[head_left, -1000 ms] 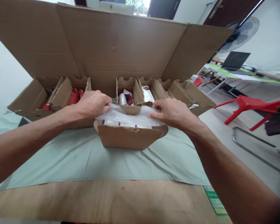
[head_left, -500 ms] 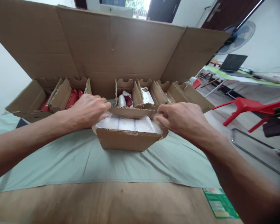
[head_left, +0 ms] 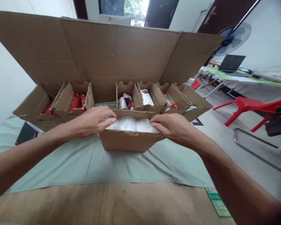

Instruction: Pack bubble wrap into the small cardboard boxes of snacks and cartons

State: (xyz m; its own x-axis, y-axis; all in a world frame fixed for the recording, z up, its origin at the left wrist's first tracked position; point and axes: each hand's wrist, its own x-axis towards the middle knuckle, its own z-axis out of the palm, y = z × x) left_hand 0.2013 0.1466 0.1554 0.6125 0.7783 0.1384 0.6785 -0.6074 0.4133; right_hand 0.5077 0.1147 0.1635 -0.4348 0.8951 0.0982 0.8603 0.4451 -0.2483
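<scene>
Our left hand (head_left: 96, 121) and right hand (head_left: 172, 124) touch bubble wrap (head_left: 128, 124) in the box (head_left: 128, 140). We cannot tell whether they grip.

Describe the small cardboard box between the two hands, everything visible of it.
The small cardboard box looks like plain brown corrugated board, open at the top, its fluted cut edge showing. It stands upright on the pale green cloth, nearer than the row of open cardboard bins. Bubble wrap covers its contents. The left hand and right hand are at its ends; their exact grip is unclear.
</scene>
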